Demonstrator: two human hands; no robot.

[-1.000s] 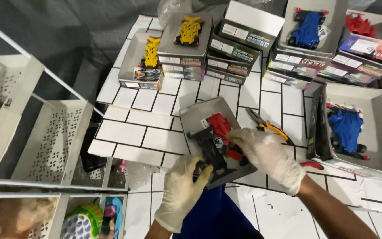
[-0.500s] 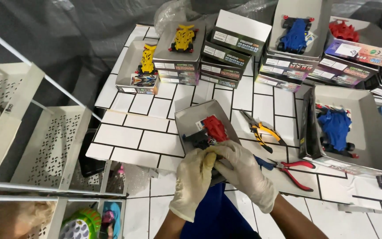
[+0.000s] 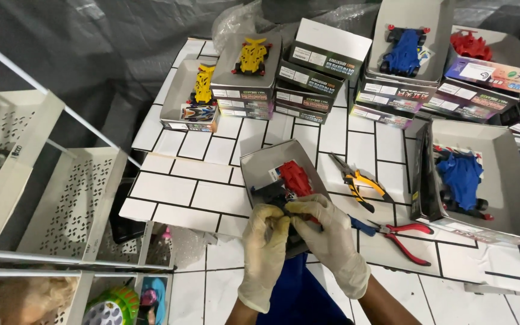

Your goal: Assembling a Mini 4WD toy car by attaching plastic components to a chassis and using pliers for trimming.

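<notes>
Both my hands wear pale rubber gloves and meet over the near end of an open grey cardboard box (image 3: 259,167) on the white tiled table. My left hand (image 3: 264,247) and my right hand (image 3: 332,238) pinch a small dark part (image 3: 293,218) between their fingertips. A red toy car body (image 3: 296,177) lies in the box just beyond the fingers, next to black chassis parts (image 3: 270,194).
Yellow-handled cutters (image 3: 359,182) and red-handled pliers (image 3: 401,236) lie right of the box. An open box with a blue toy car (image 3: 461,180) sits at right. Stacked boxes with yellow (image 3: 252,55), blue (image 3: 403,51) and red cars line the back. White perforated shelves (image 3: 61,198) stand left.
My hands have drawn closer together and nearer to me over the box's near end. The view has shifted down, so the table things appear higher and further right.
</notes>
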